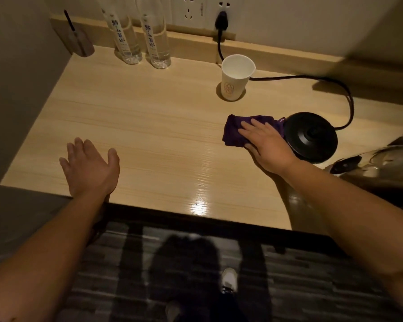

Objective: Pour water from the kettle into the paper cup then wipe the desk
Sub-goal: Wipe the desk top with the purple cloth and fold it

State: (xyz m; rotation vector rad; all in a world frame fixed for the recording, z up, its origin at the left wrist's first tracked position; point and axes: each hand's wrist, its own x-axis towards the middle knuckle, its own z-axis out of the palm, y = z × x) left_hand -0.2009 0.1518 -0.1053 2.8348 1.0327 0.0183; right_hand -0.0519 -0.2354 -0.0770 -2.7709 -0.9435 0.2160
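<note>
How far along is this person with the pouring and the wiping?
Pouring looks done: the kettle sits off its base, away from the paper cup, though water inside is hard to see. Wiping is in hand: the right hand presses a purple cloth on the desk. Left: probably wiping the rest of it.

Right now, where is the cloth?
In the head view, the cloth lies right of centre on the desk, under the right hand, just left of the kettle base, nearer than the cup.
</note>
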